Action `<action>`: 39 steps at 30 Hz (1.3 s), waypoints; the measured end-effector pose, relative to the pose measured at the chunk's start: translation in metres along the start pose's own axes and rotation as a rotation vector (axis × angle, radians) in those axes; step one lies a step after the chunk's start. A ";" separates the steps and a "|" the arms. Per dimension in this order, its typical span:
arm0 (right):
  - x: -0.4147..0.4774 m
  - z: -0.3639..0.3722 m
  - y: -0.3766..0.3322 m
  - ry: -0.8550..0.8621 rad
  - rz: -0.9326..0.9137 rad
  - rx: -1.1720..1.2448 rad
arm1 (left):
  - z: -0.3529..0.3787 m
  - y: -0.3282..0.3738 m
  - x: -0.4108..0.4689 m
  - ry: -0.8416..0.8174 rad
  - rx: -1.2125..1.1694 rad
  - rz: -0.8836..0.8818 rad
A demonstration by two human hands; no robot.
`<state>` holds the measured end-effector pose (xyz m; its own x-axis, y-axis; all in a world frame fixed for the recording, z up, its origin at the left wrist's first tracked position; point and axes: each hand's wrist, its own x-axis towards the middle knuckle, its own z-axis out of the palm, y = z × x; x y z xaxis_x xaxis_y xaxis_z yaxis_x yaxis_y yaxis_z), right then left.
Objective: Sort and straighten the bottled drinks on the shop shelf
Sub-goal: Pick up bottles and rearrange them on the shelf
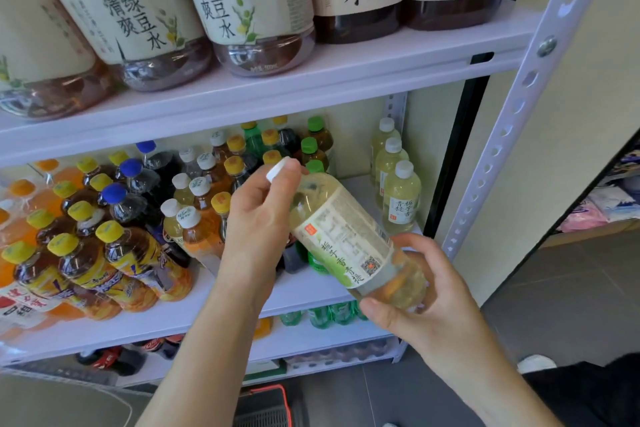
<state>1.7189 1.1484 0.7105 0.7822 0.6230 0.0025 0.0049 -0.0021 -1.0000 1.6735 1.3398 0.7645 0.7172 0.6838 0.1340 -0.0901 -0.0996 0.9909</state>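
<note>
Just left of the row of three pale yellow-green plastic bottles with white caps [397,196], a person is holding a fourth bottle of the same pale drink [346,236] in the air, out in front of the white middle shelf [304,291]. It is lying tilted, with the white screw cap [277,168] pointing up and away from that row and the base dropping towards the person. The left hand [259,218] is curling round the neck just under the cap, and the right hand [433,295] is cupping the base from below, fingers wrapped round it. Two hands on one bottle suggests to me that it is being turned so the label faces out before it goes down.

Further left of the row, a mixed crowd of yellow-capped tea, blue-capped cola and orange drinks [138,218] is standing packed together, and some are leaning. Green-capped bottles [311,146] are standing between that crowd and the row. I judge that the held bottle is heading for the open board in front of the row, since it matches. Nothing is touching the row at present.
</note>
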 end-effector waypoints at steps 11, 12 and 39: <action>0.004 -0.013 0.034 0.231 -0.134 -0.395 | 0.016 -0.007 0.008 -0.081 0.287 0.157; 0.005 -0.014 0.035 0.208 -0.134 -0.437 | 0.019 -0.008 0.009 -0.076 0.296 0.159; 0.049 -0.014 0.139 0.221 0.288 -0.366 | 0.141 -0.100 0.078 -0.690 1.143 0.364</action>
<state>1.7664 1.1678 0.5721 0.8970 0.3763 -0.2320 -0.0431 -0.4478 -0.8931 1.8363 1.3014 0.6741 0.9993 0.0326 0.0165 0.0262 -0.9540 0.2987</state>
